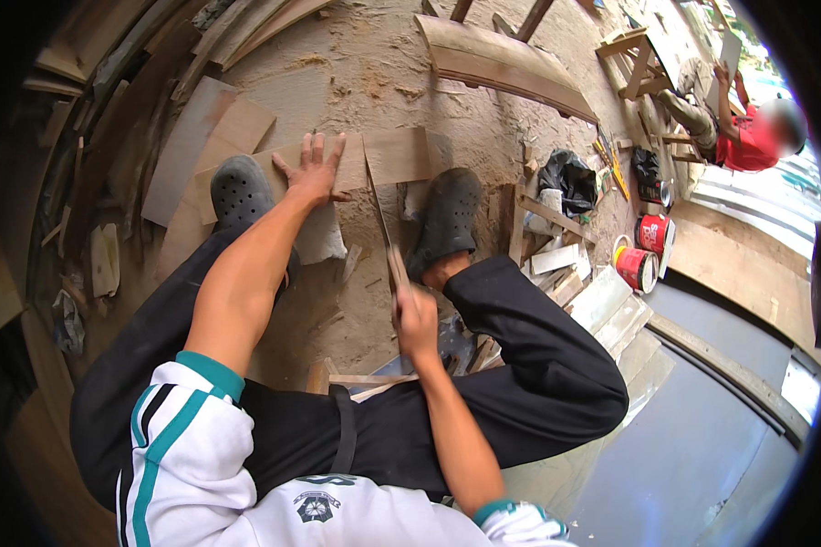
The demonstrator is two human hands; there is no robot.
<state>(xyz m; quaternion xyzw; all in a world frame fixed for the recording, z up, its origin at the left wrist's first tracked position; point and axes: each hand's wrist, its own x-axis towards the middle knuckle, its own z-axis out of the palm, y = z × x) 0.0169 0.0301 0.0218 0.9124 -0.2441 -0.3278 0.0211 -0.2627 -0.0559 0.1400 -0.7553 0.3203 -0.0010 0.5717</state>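
Head view: saw blade (377, 208) partly behind plywood strip (394, 155).

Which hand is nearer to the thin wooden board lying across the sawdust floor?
Left. The left hand presses flat on the wooden board. The right hand is apart from it, nearer the body, gripping the handle of the saw.
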